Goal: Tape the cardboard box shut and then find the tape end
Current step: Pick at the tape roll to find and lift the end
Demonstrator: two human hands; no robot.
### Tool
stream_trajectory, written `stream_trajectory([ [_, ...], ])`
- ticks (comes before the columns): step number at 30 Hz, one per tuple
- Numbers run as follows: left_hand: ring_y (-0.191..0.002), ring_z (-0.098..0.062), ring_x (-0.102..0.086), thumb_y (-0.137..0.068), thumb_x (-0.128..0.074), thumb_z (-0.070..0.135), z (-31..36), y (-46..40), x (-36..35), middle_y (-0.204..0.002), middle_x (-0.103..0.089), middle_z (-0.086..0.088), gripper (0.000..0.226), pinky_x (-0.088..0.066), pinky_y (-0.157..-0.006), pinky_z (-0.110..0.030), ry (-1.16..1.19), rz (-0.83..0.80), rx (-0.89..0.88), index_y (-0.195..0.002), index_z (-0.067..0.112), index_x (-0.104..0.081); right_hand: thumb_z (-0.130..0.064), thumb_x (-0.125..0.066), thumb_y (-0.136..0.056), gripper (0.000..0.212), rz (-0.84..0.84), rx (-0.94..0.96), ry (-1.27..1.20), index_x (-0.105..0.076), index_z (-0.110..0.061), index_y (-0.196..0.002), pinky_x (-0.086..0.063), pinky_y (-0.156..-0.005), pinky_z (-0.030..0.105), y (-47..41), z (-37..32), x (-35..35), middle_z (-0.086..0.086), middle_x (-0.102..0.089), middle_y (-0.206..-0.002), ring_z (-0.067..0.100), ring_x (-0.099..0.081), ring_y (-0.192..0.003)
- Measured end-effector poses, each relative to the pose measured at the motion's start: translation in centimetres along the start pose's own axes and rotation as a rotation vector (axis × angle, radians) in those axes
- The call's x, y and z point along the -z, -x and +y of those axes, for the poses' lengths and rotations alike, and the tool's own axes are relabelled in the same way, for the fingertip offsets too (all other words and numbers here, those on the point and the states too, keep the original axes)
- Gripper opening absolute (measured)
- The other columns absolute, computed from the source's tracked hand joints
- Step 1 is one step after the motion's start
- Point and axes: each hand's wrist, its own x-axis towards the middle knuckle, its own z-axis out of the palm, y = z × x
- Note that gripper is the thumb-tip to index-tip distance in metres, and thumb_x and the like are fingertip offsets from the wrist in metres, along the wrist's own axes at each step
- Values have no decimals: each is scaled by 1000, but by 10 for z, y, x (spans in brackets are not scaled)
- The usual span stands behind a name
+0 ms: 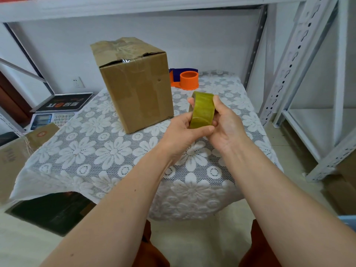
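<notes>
A brown cardboard box (134, 83) stands upright on the table (81, 151), its top flaps closed under clear tape. In front of it and to the right, both hands hold a yellowish roll of tape (202, 110) above the table. My left hand (183, 133) grips the roll from below and the left, with the thumb lying across its lower edge. My right hand (225, 124) holds it from the right, thumb on the upper rim and fingers behind. No loose tape end shows on the roll.
An orange and blue tape dispenser (185, 79) sits behind the box. The table wears a white lace flower cloth. A scale with a keypad (57, 110) and another cardboard box (17, 153) are at the left. White metal shelving (300, 60) stands at the right.
</notes>
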Motion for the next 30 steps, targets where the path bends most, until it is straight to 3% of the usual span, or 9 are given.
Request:
stream_trajectory([
  [3, -101, -21, -69, -94, -60, 20, 2, -1, -1, -103, -72, -15, 27, -51, -97, -39, 65, 26, 29, -106, -2, -67, -30, -40, -101, 40, -2, -8, -13, -68, -3, -94, -58, -69, 34, 1, -1, -1, 17, -74, -97, 22, -73, -85],
  [7, -103, -24, -67, -98, -50, 12, 1, -2, 0, -109, -69, -21, 26, -50, -99, -41, 52, 9, 22, -110, -6, -64, -31, -39, -101, 40, 13, -21, -2, -67, -3, -93, -58, -64, 32, 1, -1, 1, 17, -74, -96, 21, -73, -83],
  [10, -107, -26, -66, -96, -51, 5, 1, -1, 4, -112, -68, -23, 23, -49, -101, -42, 32, -14, 6, -111, -6, -64, -31, -40, -101, 40, 6, -30, 0, -67, -2, -96, -58, -70, 35, 0, -1, 1, 17, -74, -97, 22, -73, -85],
  [13, -115, -30, -62, -87, -59, -5, 3, 2, 5, -118, -66, -22, 26, -47, -103, -40, 15, -95, -19, -113, -4, -64, -31, -42, -100, 39, -13, -17, 0, -66, -1, -103, -55, -87, 43, -1, -5, 1, 20, -73, -100, 24, -72, -89],
  [16, -116, -27, -62, -86, -66, 17, 12, 3, 3, -118, -67, -19, 28, -47, -104, -38, 72, -110, 42, -109, 1, -67, -31, -43, -100, 39, -27, -24, -1, -66, 0, -105, -55, -85, 43, 0, -7, 1, 20, -72, -101, 24, -72, -90],
  [18, -117, -25, -62, -93, -55, 32, 12, 2, 3, -118, -68, -18, 39, -46, -104, -42, 107, -67, 91, -110, -1, -67, -32, -43, -100, 38, -28, -29, 19, -66, -1, -104, -56, -81, 41, 1, -7, 1, 20, -72, -104, 24, -72, -91],
  [24, -115, -27, -62, -95, -52, 5, 8, 2, 8, -120, -65, -22, 23, -46, -104, -40, 76, -103, 42, -114, -2, -64, -30, -42, -100, 38, -29, -38, 83, -67, -1, -101, -57, -79, 38, 4, -10, 0, 19, -74, -98, 25, -73, -88],
  [28, -116, -28, -62, -78, -64, -15, 8, 4, 12, -121, -66, -19, 45, -48, -101, -36, 23, -198, 14, -121, -4, -60, -29, -41, -101, 39, -35, -9, 124, -67, 0, -102, -54, -90, 44, 3, -13, -1, 18, -74, -93, 24, -73, -86],
  [30, -110, -23, -65, -76, -69, -10, 11, 4, 11, -116, -69, -14, 44, -50, -98, -34, 40, -210, 53, -118, 1, -63, -30, -41, -101, 39, -36, -1, 151, -68, 0, -101, -54, -91, 46, 3, -13, -1, 18, -74, -92, 24, -73, -85],
])
